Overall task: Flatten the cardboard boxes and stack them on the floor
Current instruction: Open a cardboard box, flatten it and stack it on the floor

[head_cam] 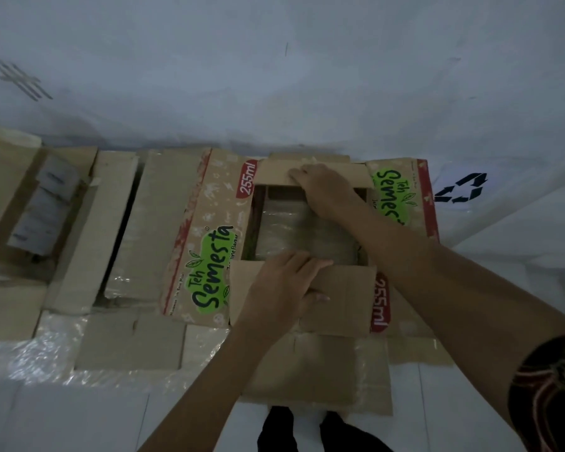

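Note:
A "Teh Semesta 255ml" cardboard box (206,243) lies opened out on top of other flattened cardboard (317,370) on the floor. Its four flaps frame a square gap with clear plastic showing through. My left hand (284,288) lies on the near flap (346,298), fingers spread flat and pointing right. My right hand (323,187) reaches across to the far flap (274,172), fingers bent over its inner edge.
More flattened brown boxes (124,223) lie to the left along the white wall, one showing a grey insert (43,210). Crinkled clear plastic (30,357) covers the near left. A white sheet with a recycling symbol (460,189) lies at right. White floor tiles lie nearest me.

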`<state>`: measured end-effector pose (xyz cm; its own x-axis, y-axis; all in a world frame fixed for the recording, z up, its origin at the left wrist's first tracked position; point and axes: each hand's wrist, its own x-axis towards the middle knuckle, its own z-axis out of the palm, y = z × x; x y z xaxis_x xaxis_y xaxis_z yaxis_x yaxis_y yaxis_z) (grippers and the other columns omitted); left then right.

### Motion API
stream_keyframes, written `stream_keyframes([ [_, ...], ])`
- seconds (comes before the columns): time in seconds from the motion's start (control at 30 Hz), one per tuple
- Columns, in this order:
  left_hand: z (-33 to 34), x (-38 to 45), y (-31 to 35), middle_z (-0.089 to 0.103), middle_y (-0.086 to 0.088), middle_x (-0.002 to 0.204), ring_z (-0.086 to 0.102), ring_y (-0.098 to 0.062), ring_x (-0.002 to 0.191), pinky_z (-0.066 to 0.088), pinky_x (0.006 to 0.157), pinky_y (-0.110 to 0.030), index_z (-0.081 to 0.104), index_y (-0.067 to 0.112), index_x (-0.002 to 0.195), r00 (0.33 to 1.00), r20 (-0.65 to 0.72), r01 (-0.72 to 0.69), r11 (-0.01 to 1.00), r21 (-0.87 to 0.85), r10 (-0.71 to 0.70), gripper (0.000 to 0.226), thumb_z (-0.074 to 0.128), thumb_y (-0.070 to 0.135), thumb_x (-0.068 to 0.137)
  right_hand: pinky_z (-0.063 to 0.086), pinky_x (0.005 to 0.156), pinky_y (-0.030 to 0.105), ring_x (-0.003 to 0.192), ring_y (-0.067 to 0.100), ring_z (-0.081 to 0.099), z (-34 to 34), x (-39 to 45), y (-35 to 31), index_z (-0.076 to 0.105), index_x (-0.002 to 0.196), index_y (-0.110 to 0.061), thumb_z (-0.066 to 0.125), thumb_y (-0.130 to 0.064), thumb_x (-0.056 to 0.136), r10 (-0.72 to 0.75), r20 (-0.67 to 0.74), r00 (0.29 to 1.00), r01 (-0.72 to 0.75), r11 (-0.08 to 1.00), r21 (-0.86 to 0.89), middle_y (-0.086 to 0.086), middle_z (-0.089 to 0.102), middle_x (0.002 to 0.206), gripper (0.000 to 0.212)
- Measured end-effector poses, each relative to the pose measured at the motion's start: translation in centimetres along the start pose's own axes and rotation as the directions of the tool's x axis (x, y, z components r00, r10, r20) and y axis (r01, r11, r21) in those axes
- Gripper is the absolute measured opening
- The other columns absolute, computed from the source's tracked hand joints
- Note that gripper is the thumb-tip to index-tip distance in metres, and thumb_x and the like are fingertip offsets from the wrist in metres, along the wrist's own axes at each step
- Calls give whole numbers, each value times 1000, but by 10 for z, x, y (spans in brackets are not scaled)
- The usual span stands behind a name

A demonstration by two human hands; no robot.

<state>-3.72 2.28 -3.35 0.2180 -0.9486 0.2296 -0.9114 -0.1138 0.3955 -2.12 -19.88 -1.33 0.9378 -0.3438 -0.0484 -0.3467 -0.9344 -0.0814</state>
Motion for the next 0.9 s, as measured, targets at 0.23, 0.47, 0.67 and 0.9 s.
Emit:
stream_keyframes([
  [0.23, -42, -25, 12, 65, 10, 103, 53, -12, 92, 40, 76, -25, 66, 26, 114, 988, -130, 91, 996, 18, -87, 41, 68, 51, 81, 49, 89, 44, 113, 36, 58, -43, 4, 14, 48, 140, -27, 47, -13, 96, -31, 60, 998, 33, 999, -19, 16, 58, 131, 46],
  [0.47, -76, -32, -16, 64, 14, 114, 57, -14, 103, 53, 77, -34, 59, 37, 120, 873, -236, 441, 898, 4, -427, 45, 75, 52, 80, 46, 84, 40, 106, 34, 59, -49, -14, 47, 60, 121, -32, 52, -2, 90, 23, 105, 994, -25, 1000, 14, 13, 63, 125, 44],
  [0.67, -65, -27, -44, 61, 1, 122, 56, -25, 109, 44, 82, -35, 59, 27, 130, 731, -235, 664, 748, 27, -641, 53, 76, 39, 81, 41, 94, 42, 110, 34, 56, -39, -52, 77, 69, 96, -33, 57, -3, 74, 182, 93, 979, -194, 971, 139, 8, 66, 119, 39],
  [0.9, -57, -27, -63, 52, -4, 134, 47, -36, 121, 42, 100, -51, 55, 37, 128, 634, -229, 772, 625, 121, -739, 58, 64, 51, 73, 52, 91, 43, 113, 25, 61, 17, -137, 4, 48, 133, -21, 57, -55, 88, 907, 297, 298, -157, -260, 953, 4, 61, 126, 56],
])
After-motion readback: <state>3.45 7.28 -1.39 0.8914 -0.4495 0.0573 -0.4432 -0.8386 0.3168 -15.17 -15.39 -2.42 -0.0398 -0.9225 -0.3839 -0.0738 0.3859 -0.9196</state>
